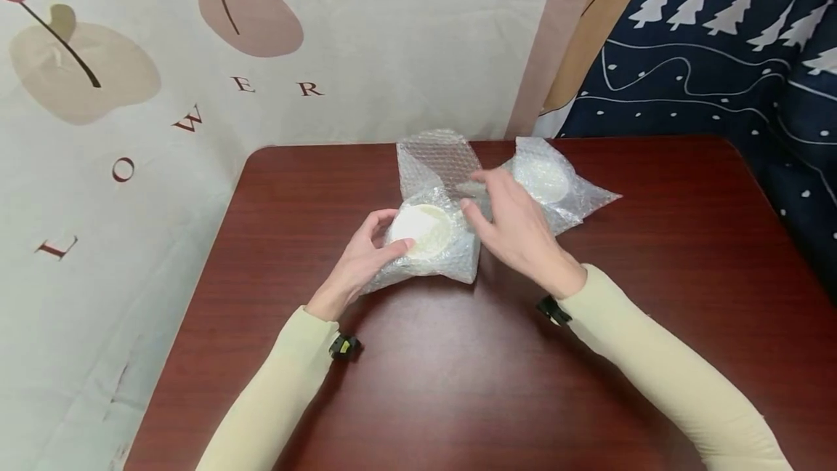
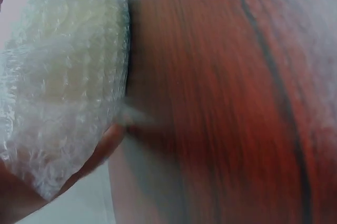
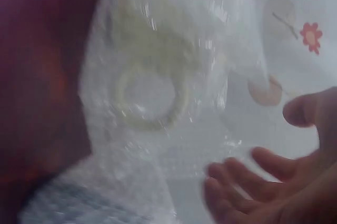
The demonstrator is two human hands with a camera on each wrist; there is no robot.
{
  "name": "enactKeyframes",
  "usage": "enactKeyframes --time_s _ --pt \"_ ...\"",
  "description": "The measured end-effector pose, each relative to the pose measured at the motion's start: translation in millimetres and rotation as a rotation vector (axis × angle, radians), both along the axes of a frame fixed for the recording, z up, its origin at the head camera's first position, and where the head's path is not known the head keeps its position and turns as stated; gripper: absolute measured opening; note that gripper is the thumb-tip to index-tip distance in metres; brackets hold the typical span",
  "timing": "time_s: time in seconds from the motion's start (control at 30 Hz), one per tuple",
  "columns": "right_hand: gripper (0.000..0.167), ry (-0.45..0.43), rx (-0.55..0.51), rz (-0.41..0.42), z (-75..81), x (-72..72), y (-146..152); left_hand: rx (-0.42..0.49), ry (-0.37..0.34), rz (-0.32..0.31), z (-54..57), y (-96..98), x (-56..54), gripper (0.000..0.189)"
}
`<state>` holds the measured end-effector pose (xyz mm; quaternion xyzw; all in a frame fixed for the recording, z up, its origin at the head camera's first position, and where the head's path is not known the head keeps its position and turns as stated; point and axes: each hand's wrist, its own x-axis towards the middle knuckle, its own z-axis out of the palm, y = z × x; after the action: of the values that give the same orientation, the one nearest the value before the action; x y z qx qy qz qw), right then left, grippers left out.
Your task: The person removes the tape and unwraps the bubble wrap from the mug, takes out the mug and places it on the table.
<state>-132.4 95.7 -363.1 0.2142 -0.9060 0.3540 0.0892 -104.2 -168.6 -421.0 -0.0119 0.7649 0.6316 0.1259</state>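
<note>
A round cream dish (image 1: 428,227) lies wrapped in bubble wrap near the middle of the table. My left hand (image 1: 362,256) grips it from the left, thumb over the near side and fingers round the far side. A loose flap (image 1: 438,155) of bubble wrap sticks up behind the dish. On the right, my right hand (image 1: 513,227) is raised beside the bundle, its fingers apart and loosely bent, holding nothing. The right wrist view shows a pale ring (image 3: 181,95) through the plastic, with the fingertips off to its side. In the left wrist view, bubble wrap (image 2: 68,71) fills the left side.
A second bubble-wrapped round piece (image 1: 546,179) lies just behind the right hand, its wrap ending in a point at the right. The dark red-brown wooden table (image 1: 418,384) backs onto a printed white cloth (image 1: 392,42) and a navy cloth (image 1: 693,71) with trees.
</note>
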Motion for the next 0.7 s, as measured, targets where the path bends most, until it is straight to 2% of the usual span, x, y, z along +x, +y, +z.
enactKeyframes --time_s 0.17,0.27,0.33,0.53,0.7 --pt "0.069 -0.258 0.118 0.047 -11.9 20.1 1.1 -0.003 0.019 0.021 0.0 -3.1 3.2 0.061" --pt "0.073 -0.333 0.109 0.073 -19.3 24.4 -1.0 -0.005 0.037 0.027 -0.6 -1.8 4.8 0.061" --pt "0.072 -0.349 0.082 0.087 -23.6 25.2 -1.7 -0.006 0.044 0.032 -0.8 -0.1 6.1 0.062" --pt "0.069 -0.315 0.009 0.142 -31.0 24.2 -3.1 -0.041 0.055 0.077 0.2 2.7 14.1 0.063" --pt "0.067 -0.321 -0.052 0.193 -34.0 20.4 -8.2 -0.070 0.060 0.116 1.0 -1.5 22.2 0.064"
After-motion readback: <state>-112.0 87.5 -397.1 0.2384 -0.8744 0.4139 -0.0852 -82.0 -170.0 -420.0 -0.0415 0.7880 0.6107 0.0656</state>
